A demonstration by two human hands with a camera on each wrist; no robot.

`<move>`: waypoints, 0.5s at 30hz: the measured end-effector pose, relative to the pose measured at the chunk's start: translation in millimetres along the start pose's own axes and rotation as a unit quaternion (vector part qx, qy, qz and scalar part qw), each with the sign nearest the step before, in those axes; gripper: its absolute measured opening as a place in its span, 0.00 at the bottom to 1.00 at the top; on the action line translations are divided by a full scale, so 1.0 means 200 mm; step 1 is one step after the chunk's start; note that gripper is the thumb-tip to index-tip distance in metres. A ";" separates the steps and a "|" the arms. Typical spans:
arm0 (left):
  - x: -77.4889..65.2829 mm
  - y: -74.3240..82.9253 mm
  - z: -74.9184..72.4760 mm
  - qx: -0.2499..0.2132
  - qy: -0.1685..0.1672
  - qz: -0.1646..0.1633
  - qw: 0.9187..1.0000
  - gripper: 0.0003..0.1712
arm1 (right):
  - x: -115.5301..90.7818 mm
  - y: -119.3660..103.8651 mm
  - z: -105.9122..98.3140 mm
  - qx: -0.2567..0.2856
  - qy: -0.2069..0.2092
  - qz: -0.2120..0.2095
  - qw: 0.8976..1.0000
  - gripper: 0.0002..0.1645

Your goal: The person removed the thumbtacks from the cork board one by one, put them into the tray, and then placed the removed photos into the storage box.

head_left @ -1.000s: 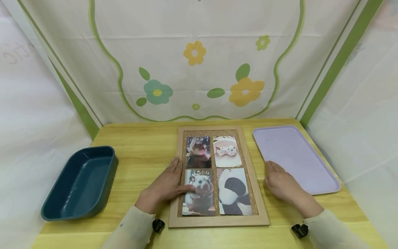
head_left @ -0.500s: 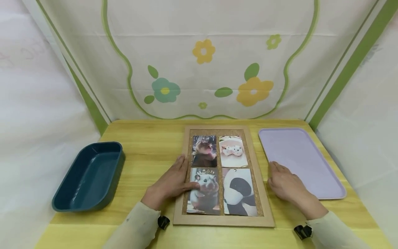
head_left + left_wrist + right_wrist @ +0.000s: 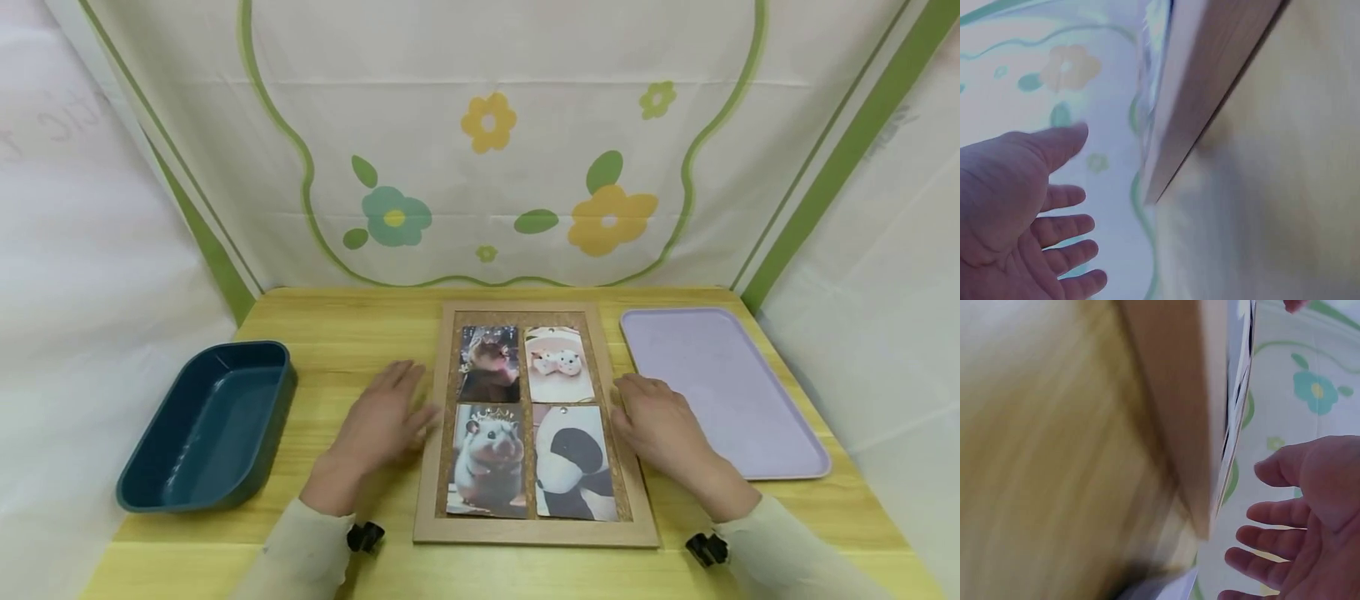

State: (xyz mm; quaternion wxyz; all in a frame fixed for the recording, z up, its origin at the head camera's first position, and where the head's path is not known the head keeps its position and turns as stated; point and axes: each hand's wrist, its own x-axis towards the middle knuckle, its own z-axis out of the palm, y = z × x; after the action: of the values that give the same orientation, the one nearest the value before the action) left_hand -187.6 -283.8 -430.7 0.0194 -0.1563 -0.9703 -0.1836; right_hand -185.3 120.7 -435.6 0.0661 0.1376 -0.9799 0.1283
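Observation:
In the head view a wood-framed cork board (image 3: 423, 533) lies flat in the middle of the table. Pinned to it are a dark animal photo (image 3: 489, 367), a photo of two white faces (image 3: 558, 367), a crowned hamster photo (image 3: 490, 467) and a black-and-white plush-like photo (image 3: 575, 467). Just left of the frame is my left hand (image 3: 378, 429), slightly blurred, thumb toward the board; the left wrist view shows its fingers (image 3: 1066, 230) spread and holding nothing. My right hand (image 3: 663, 425) overlaps the frame's right edge, its fingers (image 3: 1272, 540) relaxed and empty in the right wrist view.
A deep teal bin (image 3: 217, 433) stands at the left of the wood-grain table (image 3: 352, 325). On the right lies a shallow lilac tray (image 3: 720, 367), close to my right hand. White fabric walls (image 3: 420, 50) with printed flowers enclose the back and sides.
My left hand has come off the board and moved left, uncovering the crowned hamster photo. My right hand has shifted left from beside the tray to the frame's edge, its fingers loosened.

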 end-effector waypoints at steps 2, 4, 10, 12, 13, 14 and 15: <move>-0.03 -0.04 -0.06 0.010 0.028 -0.018 0.999 0.40 | 0.03 -0.06 0.01 0.004 0.012 -0.019 1.000 0.21; -0.06 -0.10 -0.13 0.013 0.047 -0.040 0.998 0.37 | 0.06 -0.13 0.02 0.004 0.024 -0.046 0.999 0.20; -0.19 -0.26 -0.33 -0.005 0.055 -0.112 0.992 0.37 | 0.14 -0.37 0.07 0.003 0.032 -0.129 0.991 0.29; -0.23 -0.31 -0.37 -0.005 0.063 -0.126 0.990 0.39 | 0.16 -0.45 0.08 0.010 0.025 -0.152 0.988 0.31; -0.24 -0.34 -0.38 -0.001 0.067 -0.131 0.989 0.40 | 0.17 -0.49 0.08 0.015 0.025 -0.165 0.986 0.32; -0.26 -0.37 -0.39 0.003 0.073 -0.136 0.988 0.40 | 0.17 -0.52 0.08 0.019 0.024 -0.175 0.984 0.32; -0.28 -0.39 -0.39 0.005 0.078 -0.142 0.987 0.41 | 0.18 -0.56 0.09 0.026 0.024 -0.188 0.982 0.33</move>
State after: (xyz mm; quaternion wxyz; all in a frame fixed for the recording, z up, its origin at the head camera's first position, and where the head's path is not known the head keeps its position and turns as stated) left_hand -160.1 -398.3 -389.9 0.0693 -0.0018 -0.9792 -0.1908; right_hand -189.2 2.7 -420.2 0.1090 0.3179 -0.9311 0.1421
